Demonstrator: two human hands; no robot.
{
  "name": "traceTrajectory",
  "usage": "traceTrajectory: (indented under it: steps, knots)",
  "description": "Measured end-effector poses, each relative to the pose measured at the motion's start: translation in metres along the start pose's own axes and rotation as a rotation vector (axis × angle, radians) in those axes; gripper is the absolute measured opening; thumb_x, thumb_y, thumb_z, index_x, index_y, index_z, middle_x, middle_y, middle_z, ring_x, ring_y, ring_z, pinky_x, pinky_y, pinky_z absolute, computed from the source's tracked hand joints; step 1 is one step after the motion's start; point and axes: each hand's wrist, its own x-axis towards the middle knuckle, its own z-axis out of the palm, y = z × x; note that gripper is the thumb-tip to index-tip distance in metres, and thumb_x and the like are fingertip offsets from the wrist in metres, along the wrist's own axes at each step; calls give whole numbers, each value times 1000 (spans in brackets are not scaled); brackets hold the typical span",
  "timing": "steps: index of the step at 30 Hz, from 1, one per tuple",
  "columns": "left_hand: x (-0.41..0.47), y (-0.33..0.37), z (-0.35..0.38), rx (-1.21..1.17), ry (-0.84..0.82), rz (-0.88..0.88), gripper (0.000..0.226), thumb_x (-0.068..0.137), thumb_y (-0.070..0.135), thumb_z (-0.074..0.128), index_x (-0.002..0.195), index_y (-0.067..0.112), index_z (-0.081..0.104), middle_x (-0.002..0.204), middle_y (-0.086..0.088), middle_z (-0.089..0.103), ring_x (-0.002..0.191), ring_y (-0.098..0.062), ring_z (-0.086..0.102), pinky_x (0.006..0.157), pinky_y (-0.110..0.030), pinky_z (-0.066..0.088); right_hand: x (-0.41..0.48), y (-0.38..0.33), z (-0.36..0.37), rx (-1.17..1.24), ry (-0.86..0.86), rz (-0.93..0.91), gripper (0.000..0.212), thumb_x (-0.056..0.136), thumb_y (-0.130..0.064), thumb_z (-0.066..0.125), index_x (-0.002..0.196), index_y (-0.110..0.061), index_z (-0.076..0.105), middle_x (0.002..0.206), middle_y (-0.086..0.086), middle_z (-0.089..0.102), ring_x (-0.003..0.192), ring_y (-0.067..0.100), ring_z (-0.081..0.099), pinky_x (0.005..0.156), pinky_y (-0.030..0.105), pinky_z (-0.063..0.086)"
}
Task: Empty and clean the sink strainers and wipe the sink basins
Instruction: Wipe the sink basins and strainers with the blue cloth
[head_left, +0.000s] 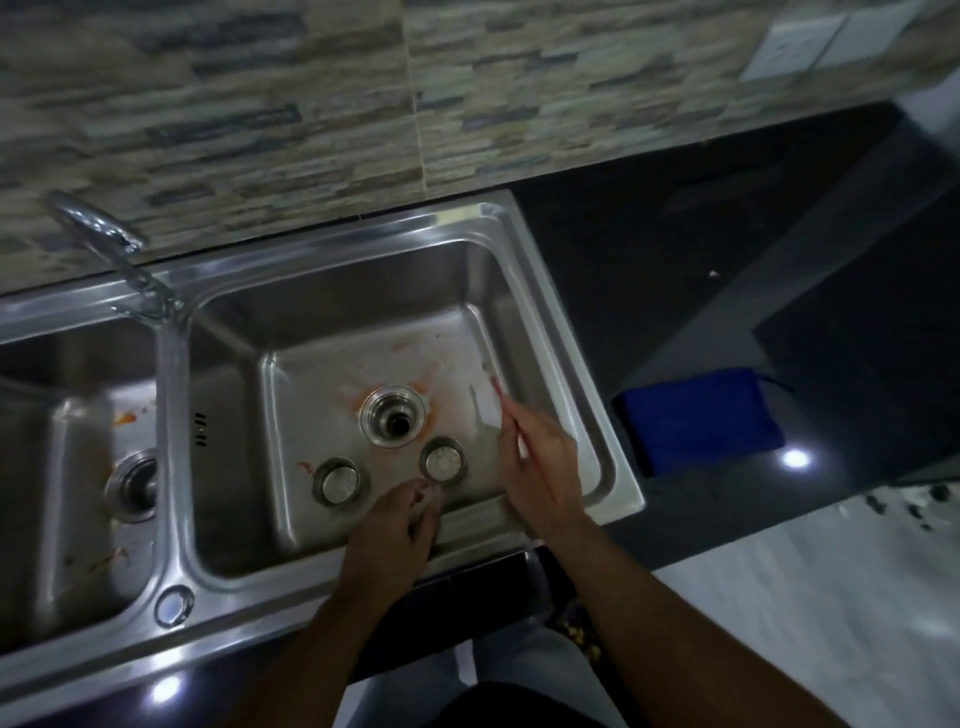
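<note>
— Steel everywhere: a double sink (524, 291), and in the right basin (332, 374) both strainers sat out of their drains. Where exactly?

— On the basin floor, on the near side of the open drain (393, 420). The left strainer (336, 480) stood alone, apart from either hand. The right strainer (443, 460) lay just beyond the left hand (400, 525), up and slightly to the right of its fingertips.

— Touching it?

— Very close, but blur hid whether the fingers met the rim. That hand was narrowed, fingers drawn together and pointing at the strainer, holding nothing I could make out.

— And the right hand (537, 460)?

— Closed around a thin red brush (506, 410), probably a toothbrush, though the head was smeared by motion. Its long axis ran from the palm up and to the left, tip toward the basin's right wall, pointing away from both strainers.

— So which hand was better placed?

— The left for lifting the right strainer; the brush hand was just beside it on the right, so I judged scrubbing would follow once it was raised.

— Anything else left?

— Orange stains ringed the drain, and more marked the left basin (78, 467). A blue cloth (701, 421) lay on the dark counter (649, 249), well right of the sink.
</note>
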Motion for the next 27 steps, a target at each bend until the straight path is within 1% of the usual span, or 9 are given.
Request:
traceTrajectory:
  steps: [2,3,5,6,9,11,14,18,27]
  knots:
    - [-8,8,-1,78,-15,30,35,101,40,49,125,18,63,117,-5,70,105,-22,65,89,-28,49,23,12,-12,-97,16,-93,34,103,-31,48,134,-31,61,97,-19,57,85,-9,56,77,3,42]
    - [-10,11,-1,134,-28,36,37,103,41,44,123,17,64,115,-6,71,104,-22,64,92,-31,50,38,21,-20,-172,5,-123,34,102,-42,48,133,-35,60,101,-23,57,90,-10,57,83,6,43]
    - [-12,17,0,238,-50,35,42,103,45,38,117,16,65,110,-6,71,101,-24,63,94,-37,48,67,31,-34,-223,-25,-85,46,91,-65,59,130,-40,62,109,-22,66,100,-4,61,94,24,48]
    - [-14,19,1,267,-55,32,44,103,47,36,116,16,65,110,-5,70,102,-24,63,96,-37,46,81,37,-41,-207,-64,-56,50,89,-66,62,133,-44,58,122,-18,67,111,1,63,99,34,49]
    - [-17,22,2,279,-26,23,56,101,54,29,120,15,64,114,-4,68,108,-24,61,101,-36,44,113,51,-61,-307,-164,-218,53,103,-30,46,155,-34,33,163,3,33,146,24,42,118,49,39]
    - [-16,21,1,266,-8,23,64,96,60,24,117,15,64,112,-3,66,107,-24,59,102,-37,44,134,62,-70,-377,-240,-200,59,102,-17,42,159,-25,25,167,7,24,145,29,41,116,51,41]
    - [-13,16,1,256,22,42,54,96,57,26,108,20,63,105,1,63,102,-20,57,98,-36,46,158,78,-75,-510,-355,-144,73,96,3,51,160,-19,22,168,6,17,141,30,45,112,48,46]
    - [-12,17,-1,229,46,46,39,97,50,31,101,24,61,98,7,57,96,-14,54,93,-34,47,184,100,-77,-688,-527,-183,73,94,3,51,159,-14,23,169,3,14,144,33,41,114,46,43]
    - [-12,21,-5,317,-54,29,54,97,44,28,115,13,68,115,-6,68,117,-27,59,109,-44,43,225,107,-69,-760,-613,-163,62,96,2,49,154,-12,33,168,-3,17,137,32,49,111,49,45]
